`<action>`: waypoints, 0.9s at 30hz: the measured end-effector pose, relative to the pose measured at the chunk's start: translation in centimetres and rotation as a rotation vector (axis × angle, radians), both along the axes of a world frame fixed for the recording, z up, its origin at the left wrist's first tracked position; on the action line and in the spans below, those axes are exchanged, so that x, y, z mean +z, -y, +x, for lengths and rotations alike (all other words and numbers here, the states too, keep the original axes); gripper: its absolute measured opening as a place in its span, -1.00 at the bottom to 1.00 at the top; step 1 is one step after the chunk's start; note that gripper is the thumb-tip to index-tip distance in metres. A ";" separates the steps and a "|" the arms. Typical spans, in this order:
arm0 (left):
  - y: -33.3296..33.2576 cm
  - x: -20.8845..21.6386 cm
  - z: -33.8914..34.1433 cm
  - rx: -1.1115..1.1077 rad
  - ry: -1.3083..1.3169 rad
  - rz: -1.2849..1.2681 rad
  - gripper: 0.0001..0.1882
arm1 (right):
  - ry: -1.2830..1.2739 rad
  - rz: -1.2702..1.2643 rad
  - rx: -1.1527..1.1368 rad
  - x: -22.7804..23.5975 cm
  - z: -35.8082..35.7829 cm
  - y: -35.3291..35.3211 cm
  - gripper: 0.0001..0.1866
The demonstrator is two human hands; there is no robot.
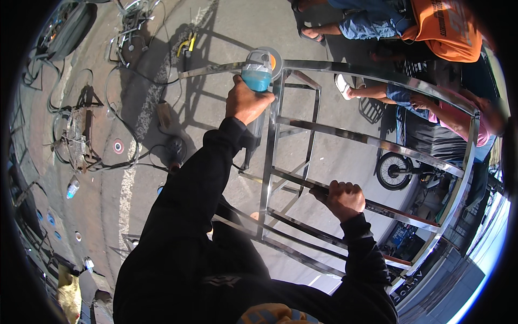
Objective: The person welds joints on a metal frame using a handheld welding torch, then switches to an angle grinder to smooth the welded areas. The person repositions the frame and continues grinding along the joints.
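Note:
My left hand (pixel 248 102) is wrapped round the body of a teal and grey angle grinder (pixel 257 75). The grinder's round disc (pixel 277 63), orange at its centre, stands at the upper left corner of a shiny square-tube metal frame (pixel 340 133). Whether the disc touches the tube, I cannot tell. To the right and lower down, my right hand (pixel 345 201) is closed round one of the frame's middle bars. Part of that bar is hidden by my fingers. Long dark sleeves cover both my arms.
Black cables (pixel 135 154) snake over the ground at left, near a metal stand (pixel 81 132) and a plastic bottle (pixel 72 187). At upper right are a person in orange (pixel 450 27) and a seated person in pink (pixel 453 116). A motorcycle wheel (pixel 394 171) shows behind the frame.

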State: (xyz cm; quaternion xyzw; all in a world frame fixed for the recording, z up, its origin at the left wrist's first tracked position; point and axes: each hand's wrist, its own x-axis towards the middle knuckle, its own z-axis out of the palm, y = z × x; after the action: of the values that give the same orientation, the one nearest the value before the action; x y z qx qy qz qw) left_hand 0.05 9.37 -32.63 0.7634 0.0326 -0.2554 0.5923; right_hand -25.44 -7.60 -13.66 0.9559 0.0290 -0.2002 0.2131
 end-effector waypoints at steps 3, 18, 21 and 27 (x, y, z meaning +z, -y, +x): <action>1.1 1.1 -0.2 0.007 0.007 -0.054 -0.32 | -0.006 0.006 -0.007 -0.1 0.0 -0.2 -0.31; 2.2 0.6 -0.2 0.069 0.025 -0.034 -0.33 | 0.006 0.047 0.009 -0.1 0.1 0.2 -0.40; 2.0 0.8 -0.1 0.093 0.000 -0.052 -0.32 | 0.020 0.052 0.024 -0.1 0.2 0.0 -0.40; 5.4 4.9 -0.8 -0.017 -0.045 -0.125 -0.33 | 0.004 0.058 0.017 0.0 0.4 -0.1 -0.38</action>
State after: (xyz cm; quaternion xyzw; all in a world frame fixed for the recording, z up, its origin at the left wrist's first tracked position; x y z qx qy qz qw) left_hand -0.78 4.01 -27.69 0.7192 0.0235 -0.2789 0.6359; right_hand -25.02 -7.51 -13.66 0.9618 0.0424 -0.1957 0.1869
